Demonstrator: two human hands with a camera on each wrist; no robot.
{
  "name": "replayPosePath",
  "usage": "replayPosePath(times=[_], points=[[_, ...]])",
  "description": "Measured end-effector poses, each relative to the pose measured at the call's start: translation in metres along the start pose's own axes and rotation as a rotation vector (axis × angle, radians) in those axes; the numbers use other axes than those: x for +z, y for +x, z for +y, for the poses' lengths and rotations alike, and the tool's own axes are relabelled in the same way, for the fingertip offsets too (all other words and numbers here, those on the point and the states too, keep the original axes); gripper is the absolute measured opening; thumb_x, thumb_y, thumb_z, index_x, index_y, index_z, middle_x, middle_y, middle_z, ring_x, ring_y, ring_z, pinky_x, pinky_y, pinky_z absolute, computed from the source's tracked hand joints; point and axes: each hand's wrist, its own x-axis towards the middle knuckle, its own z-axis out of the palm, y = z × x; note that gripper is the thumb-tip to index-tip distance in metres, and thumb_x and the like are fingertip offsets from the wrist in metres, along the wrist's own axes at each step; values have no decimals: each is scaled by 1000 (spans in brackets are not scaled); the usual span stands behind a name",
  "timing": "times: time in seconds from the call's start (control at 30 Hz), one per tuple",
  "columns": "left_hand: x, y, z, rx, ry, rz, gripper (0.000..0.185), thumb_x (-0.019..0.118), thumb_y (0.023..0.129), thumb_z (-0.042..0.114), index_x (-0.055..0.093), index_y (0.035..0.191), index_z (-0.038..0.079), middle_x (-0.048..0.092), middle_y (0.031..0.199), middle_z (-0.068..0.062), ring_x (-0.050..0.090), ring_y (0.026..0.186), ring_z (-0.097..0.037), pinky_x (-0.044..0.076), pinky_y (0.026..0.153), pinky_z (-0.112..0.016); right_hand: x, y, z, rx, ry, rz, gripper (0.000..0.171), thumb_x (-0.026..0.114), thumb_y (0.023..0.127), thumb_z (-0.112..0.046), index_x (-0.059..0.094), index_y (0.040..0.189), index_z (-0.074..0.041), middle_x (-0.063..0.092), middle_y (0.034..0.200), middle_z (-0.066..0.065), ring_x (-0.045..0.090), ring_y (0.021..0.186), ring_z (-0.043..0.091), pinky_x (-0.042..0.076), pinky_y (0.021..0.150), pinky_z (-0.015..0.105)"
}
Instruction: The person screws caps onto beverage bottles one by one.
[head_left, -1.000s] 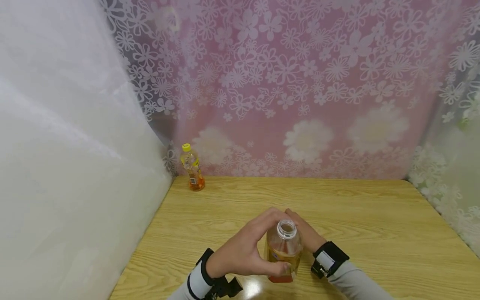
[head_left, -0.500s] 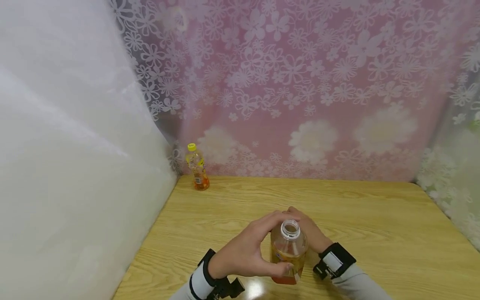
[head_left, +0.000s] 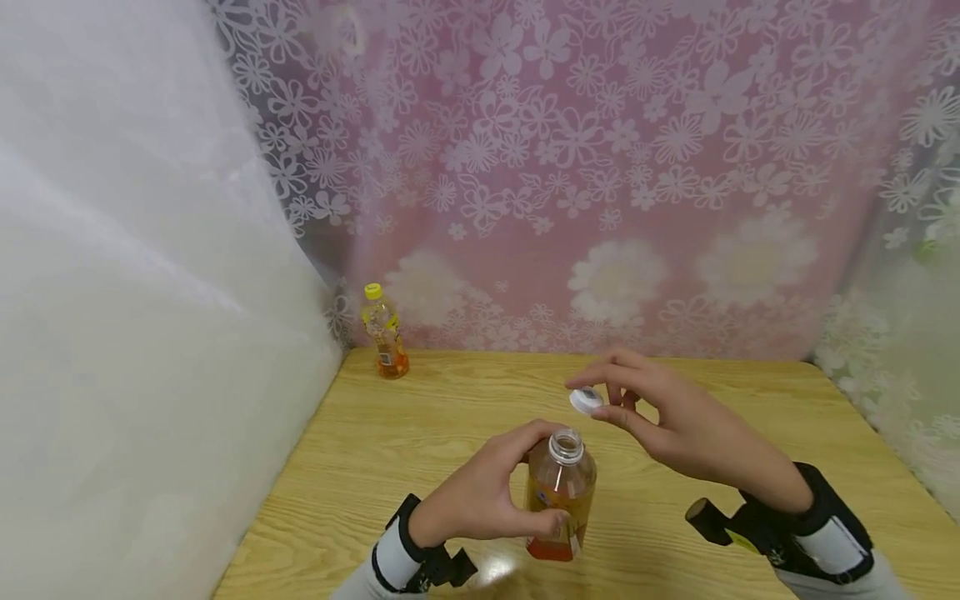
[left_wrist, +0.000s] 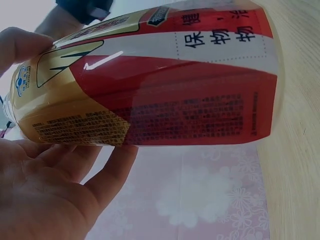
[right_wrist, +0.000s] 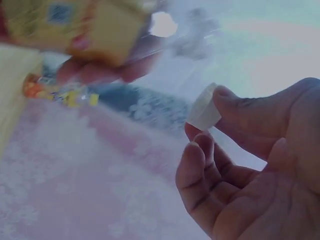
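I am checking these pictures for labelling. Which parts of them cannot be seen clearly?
- Head view: the far bottle is too small to read its label.
- Left wrist view: the near bottle fills the frame; its neck is cut off by the edge.
- Right wrist view: the bottle is blurred, and the right hand partly covers the cap.

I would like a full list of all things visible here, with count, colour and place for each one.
open bottle: 1, clear with amber drink and red-gold label, near middle of the table, upright
cap: 1, white, in the air above and right of the open bottle
capped bottle: 1, yellow cap, amber drink, far left corner of the table
table: 1, light wood
curtain: 1, pink with white flowers, behind the table
left hand: 1, grips the open bottle
right hand: 1, pinches the cap
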Motion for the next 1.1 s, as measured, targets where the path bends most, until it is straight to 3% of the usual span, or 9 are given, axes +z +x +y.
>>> replayPosePath(times=[0.2, 0.4, 0.53, 0.77, 0.97, 1.1], points=[[0, 1, 0, -21, 2, -4, 65, 74, 91, 20, 40, 146, 28, 59, 129, 4, 61, 112, -5, 54, 94, -26, -8, 2, -22, -109, 11, -58, 50, 72, 92, 0, 63, 132, -29, 58, 119, -15, 50, 87, -1, 47, 70, 18], [1, 3, 2, 6, 17, -2, 68, 75, 91, 18, 38, 148, 27, 58, 132, 2, 60, 114, -5, 54, 94, -26, -1, 0, -24, -157, 38, -63, 47, 73, 90, 3, 66, 131, -20, 60, 118, -10, 55, 94, 3, 48, 73, 18], [2, 2, 2, 3, 5, -9, 70, 74, 91, 17, 37, 149, 28, 57, 134, 2, 60, 116, -5, 53, 95, -27, 2, -2, -24, -165, 61, -78, 49, 73, 90, 3, 65, 133, -20, 59, 117, -10, 54, 92, 3, 48, 71, 18], [3, 1, 2, -18, -18, -16, 68, 74, 91, 18, 38, 148, 26, 57, 134, 1, 60, 116, -5, 53, 95, -26, 6, -5, -24, -103, 40, -79, 40, 75, 92, -11, 67, 128, -25, 58, 112, -14, 47, 80, 0, 45, 63, 17], [6, 2, -2, -16, -6, -24, 60, 75, 91, 19, 44, 142, 23, 60, 126, 2, 61, 109, -3, 54, 93, -25, 10, -5, -27, 5, -63, -62, 23, 77, 92, -27, 66, 111, -35, 54, 99, -21, 48, 83, -1, 45, 67, 20], [7, 3, -3, -14, 12, -22, 62, 75, 91, 19, 43, 144, 22, 60, 128, 2, 61, 110, -2, 54, 93, -24, 10, -5, -24, -17, -58, -63, 26, 76, 93, -23, 67, 114, -34, 57, 103, -20, 51, 86, 0, 46, 68, 21]])
